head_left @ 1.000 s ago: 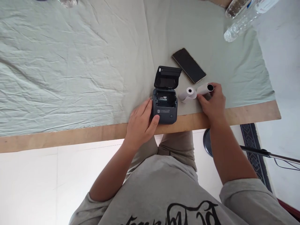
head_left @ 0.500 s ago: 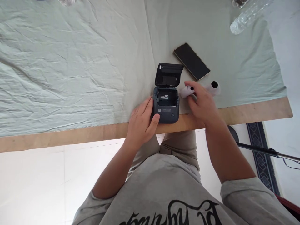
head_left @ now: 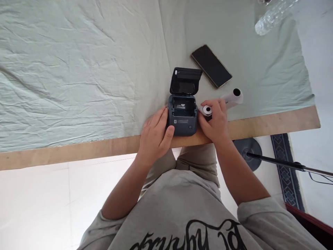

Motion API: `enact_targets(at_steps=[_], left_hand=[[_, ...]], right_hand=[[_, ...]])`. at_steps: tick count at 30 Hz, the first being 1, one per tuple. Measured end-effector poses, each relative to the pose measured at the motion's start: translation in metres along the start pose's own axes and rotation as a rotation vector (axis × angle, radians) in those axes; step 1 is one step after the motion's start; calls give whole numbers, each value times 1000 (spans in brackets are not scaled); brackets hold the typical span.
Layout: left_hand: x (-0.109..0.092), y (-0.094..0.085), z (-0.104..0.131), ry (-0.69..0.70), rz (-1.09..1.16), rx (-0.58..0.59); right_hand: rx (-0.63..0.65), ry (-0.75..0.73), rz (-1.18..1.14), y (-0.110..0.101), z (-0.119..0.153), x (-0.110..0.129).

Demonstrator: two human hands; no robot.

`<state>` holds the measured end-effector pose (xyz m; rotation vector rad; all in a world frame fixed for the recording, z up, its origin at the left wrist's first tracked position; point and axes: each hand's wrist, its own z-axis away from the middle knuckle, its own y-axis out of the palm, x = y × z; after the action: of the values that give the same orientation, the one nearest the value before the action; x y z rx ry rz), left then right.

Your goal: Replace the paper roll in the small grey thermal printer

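Observation:
A small dark blue label printer [head_left: 184,127] stands near the table's front edge. Its black lid [head_left: 185,77] is raised, and the paper bay inside shows with no roll in it. Along the printer's left side lie the fingers of my left hand [head_left: 154,134], with the thumb over the front left corner, steadying it. My right hand [head_left: 216,121] grips a small white paper roll [head_left: 203,110] just right of the printer, its round core end facing up. A second white paper roll [head_left: 235,98] lies behind the right hand, partly hidden by it.
Behind the rolls lies a black smartphone [head_left: 211,66]. A clear plastic bottle [head_left: 272,19] is at the far right. A pale green cloth [head_left: 91,76] covers the table up to a bare wooden front edge [head_left: 85,148]. A stand with a round black base [head_left: 247,149] is on the floor.
My right hand has turned and moved slightly left and down, tipping the small roll's core end upward and nearer the printer. My left hand stays on the printer.

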<state>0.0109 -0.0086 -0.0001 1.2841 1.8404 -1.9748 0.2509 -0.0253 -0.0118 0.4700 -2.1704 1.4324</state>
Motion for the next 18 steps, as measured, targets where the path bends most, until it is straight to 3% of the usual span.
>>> enact_targets(at_steps=[10,18], left_hand=[[1,0,0,8,5,-8],[2,0,0,0,6,-1]], right_hand=[[-60,-42,-23,0,3,-5],[-94,14,33,0,2,-4]])
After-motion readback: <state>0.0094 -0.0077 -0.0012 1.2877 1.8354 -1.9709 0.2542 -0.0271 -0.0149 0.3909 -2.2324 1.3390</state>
